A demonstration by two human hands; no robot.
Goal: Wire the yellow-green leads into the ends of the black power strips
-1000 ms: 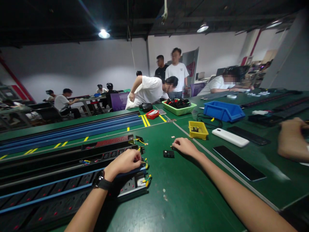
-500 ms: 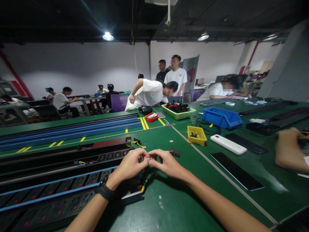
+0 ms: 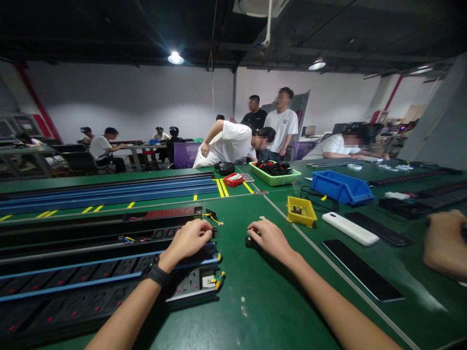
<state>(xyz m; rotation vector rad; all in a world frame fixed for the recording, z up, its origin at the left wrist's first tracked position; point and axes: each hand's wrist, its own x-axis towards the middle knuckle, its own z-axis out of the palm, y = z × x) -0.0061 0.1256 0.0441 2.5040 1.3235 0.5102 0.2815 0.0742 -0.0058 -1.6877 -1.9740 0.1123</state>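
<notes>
My left hand [image 3: 189, 239] rests at the right end of a black power strip [image 3: 166, 233], its fingers curled round the end. My right hand [image 3: 270, 237] is closed over a small black block [image 3: 250, 241] on the green table; most of the block is hidden under the fingers. A gap of bare table separates my two hands. Nearer to me lie blue-edged power strips [image 3: 105, 272] with red-dotted black sockets, and yellow-green wires [image 3: 219, 281] stick out at their right ends. Behind my left hand is a strip with dark red sockets [image 3: 171, 212].
Beyond my right hand stand a yellow bin [image 3: 301, 212] with small parts, a blue bin [image 3: 341, 188], a green basket [image 3: 275, 179] and a red tray [image 3: 233, 180]. A white power bank [image 3: 350, 228] and a black-screened phone [image 3: 361, 270] lie right. A co-worker's hand [image 3: 445, 245] is at the right edge.
My hands were together, pinching a tiny piece between them. They have moved apart, the left to the strip's end and the right onto the black block. The view has shifted slightly left.
</notes>
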